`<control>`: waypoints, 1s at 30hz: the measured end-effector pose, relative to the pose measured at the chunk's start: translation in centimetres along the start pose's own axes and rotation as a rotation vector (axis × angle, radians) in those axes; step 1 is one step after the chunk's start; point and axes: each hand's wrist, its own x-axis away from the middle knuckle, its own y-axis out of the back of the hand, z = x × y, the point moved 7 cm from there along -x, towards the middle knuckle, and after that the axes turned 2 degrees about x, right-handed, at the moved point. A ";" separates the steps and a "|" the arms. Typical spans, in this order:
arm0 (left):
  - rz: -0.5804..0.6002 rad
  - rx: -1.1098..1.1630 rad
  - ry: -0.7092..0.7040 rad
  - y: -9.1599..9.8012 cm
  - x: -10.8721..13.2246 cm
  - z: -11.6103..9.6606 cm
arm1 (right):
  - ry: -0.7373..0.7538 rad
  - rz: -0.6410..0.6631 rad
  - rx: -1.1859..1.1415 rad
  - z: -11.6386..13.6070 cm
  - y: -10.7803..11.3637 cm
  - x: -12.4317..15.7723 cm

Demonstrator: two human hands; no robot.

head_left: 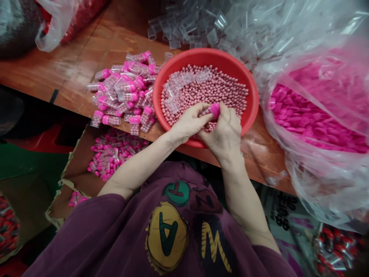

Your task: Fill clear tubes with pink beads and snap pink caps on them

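Over the near side of a red basin (253,96), my left hand (188,121) grips the body of a small clear bottle (205,112). My right hand (226,129) has its fingers closed around the bottle's bright pink cap (215,110). The cap sits at the bottle's end; whether it is fully seated cannot be seen. Small pink beads (213,86) fill the basin, and several uncapped clear bottles (174,104) lie on them at the left. Left of the basin, capped bottles (127,96) filled with pink beads lie in a loose pile.
Empty clear tubes (198,29) are heaped at the back of the wooden table (72,65). A plastic bag (311,165) of pink caps (311,115) stands at the right. Below the table's front edge, a cardboard box (86,157) holds more capped bottles.
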 end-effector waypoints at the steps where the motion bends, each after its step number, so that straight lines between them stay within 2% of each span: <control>1: 0.007 0.003 0.009 0.0 0.0 0.0 | 0.008 -0.001 0.021 0.0 0.0 0.0; 5: 0.016 0.003 0.009 0.0 -0.1 0.2 | 0.035 0.011 0.068 0.1 0.3 -0.1; 11: -0.044 -0.005 -0.015 0.4 -0.6 0.5 | 0.040 0.114 0.034 0.5 0.2 -0.4; 16: -0.080 -0.137 -0.083 0.2 -0.5 0.2 | -0.009 0.088 0.069 0.5 0.5 -0.5; 24: -0.038 -0.082 0.029 -0.7 0.3 0.4 | 0.047 0.095 0.164 0.9 1.4 -0.3; 30: -0.026 -0.156 0.006 -0.7 -0.3 1.0 | -0.046 0.208 0.136 0.5 1.3 -0.4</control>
